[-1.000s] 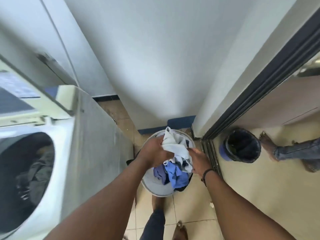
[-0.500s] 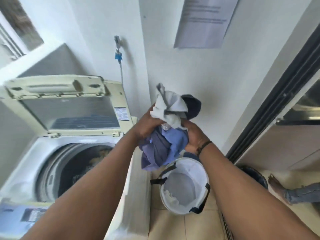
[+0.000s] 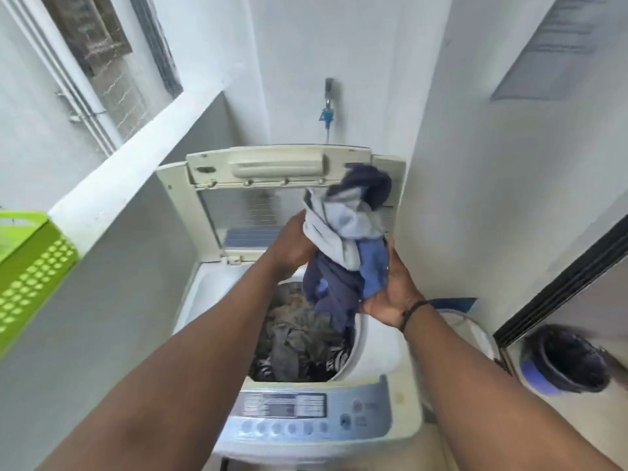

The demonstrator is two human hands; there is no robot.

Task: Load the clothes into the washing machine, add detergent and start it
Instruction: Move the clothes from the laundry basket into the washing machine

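Both hands hold one bundle of clothes [image 3: 346, 246] above the open drum [image 3: 299, 334] of the top-loading washing machine [image 3: 384, 396]. The left hand [image 3: 292, 246] presses into the bundle from the left side; its fingers are hidden behind the cloth, so I cannot tell how far they curl, but they seem closed into the fabric. The right hand [image 3: 390, 287] supports the bundle from the right and from below, with the palm against the blue cloth and the fingers stretched upward along it. I think the two hands squeeze from opposite sides because the bundle is made of several loose pieces, white, light blue and dark blue, and one hand alone would let some of them fall. A dark piece hangs down from the bundle toward the drum, which already has other clothes at its bottom. The lid [image 3: 272, 185] stands upright at the back, so the way into the drum is free. The control panel [image 3: 306, 413] is at the front, nearest to the person. The laundry basket [image 3: 469, 328] stands on the floor just to the right of the machine, partly hidden by the right arm, near enough for lifting clothes across. Loading is not yet done; no detergent is visible.
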